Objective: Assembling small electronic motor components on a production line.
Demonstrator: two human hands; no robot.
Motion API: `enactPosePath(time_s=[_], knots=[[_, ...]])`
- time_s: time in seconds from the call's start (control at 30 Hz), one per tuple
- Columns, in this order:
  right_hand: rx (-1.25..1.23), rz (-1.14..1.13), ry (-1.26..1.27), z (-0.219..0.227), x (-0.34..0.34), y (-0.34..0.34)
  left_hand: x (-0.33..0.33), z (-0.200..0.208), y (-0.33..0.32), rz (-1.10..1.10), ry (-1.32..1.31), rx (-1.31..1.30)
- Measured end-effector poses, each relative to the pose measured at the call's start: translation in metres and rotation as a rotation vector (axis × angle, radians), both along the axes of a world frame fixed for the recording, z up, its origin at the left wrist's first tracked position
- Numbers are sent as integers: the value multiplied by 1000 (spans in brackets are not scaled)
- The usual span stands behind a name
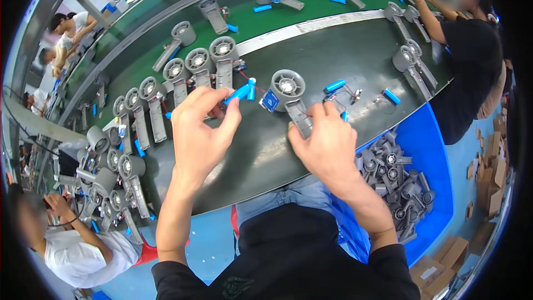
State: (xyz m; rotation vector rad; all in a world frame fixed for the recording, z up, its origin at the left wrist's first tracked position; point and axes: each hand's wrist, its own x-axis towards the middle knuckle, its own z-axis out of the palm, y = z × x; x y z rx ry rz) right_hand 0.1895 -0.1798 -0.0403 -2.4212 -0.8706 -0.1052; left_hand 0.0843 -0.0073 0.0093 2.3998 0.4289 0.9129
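Pinched between the thumb and fingers of my left hand is a blue cylindrical battery; a second blue cylinder stands against its far end. My right hand grips the handle of a grey handheld fan housing, whose round head points away from me. A small blue circuit board hangs by the left side of that head, and thin red wires run from it toward the batteries. Right of the housing, another blue battery with wires and small parts lies on the dark work surface.
Several grey fan housings stand in a row at left, with more heaped beyond them. Others ride on the green conveyor belt. A blue bin full of grey housings is at my right. Co-workers sit on both sides, one in black.
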Motion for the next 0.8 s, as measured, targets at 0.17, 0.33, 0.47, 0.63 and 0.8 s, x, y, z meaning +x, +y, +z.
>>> enactPosePath(time_s=[0.17, 0.33, 0.47, 0.63, 0.8], knots=[[-30, 62, 116, -10, -24, 12, -27, 3, -3, 54, -1, -113], [515, 275, 361, -3, -3, -5, -34, -6, 4, -69, -56, -563], [774, 406, 428, -12, 16, -11, -30, -9, -4, -168, -10, -891], [945, 421, 917, -15, 16, -4, -25, -17, -21, -268, -1, -1001], [750, 375, 1149, -16, 28, -15, -22, -21, -30, -295, 19, -955]])
